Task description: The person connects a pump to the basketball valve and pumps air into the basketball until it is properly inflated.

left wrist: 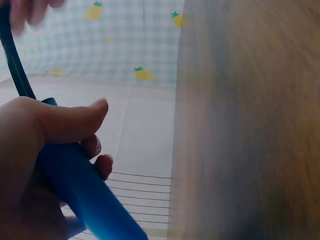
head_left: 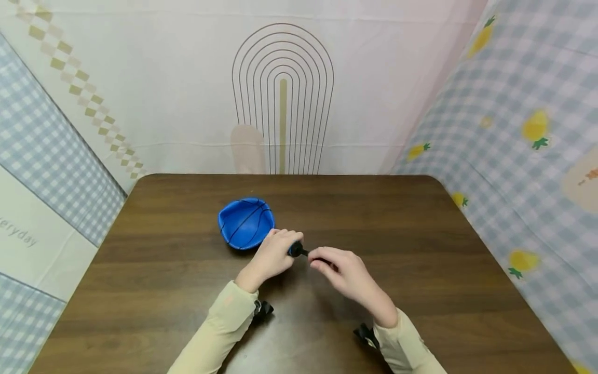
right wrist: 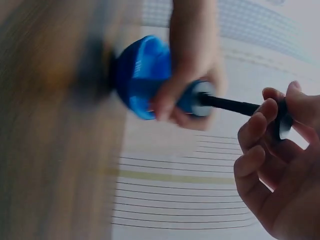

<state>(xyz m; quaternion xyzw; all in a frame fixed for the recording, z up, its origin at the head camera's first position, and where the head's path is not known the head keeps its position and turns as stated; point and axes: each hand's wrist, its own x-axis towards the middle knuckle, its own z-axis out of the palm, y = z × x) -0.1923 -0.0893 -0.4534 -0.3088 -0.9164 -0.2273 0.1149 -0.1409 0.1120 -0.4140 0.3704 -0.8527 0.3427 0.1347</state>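
Observation:
A deflated blue ball (head_left: pixel 246 224) with black seam lines lies caved in like a bowl on the table. Beside its near right edge, my left hand (head_left: pixel 273 254) grips the blue barrel of a hand pump (left wrist: pixel 97 195), fingers and thumb wrapped round it. From the barrel's end a black rod (right wrist: pixel 232 104) sticks out toward the right. My right hand (head_left: pixel 344 271) holds the black handle (right wrist: pixel 284 122) at the rod's outer end between thumb and fingers. In the right wrist view the barrel overlaps the ball, and its far end is hidden by the left hand.
The brown wooden table (head_left: pixel 411 249) stretches round both hands. A pale curtain (head_left: pixel 187 93) with an arch pattern hangs behind it, and checked cloth (head_left: pixel 495 156) with yellow fruit prints hangs on the right. Black straps (head_left: pixel 263 310) sit at both wrists.

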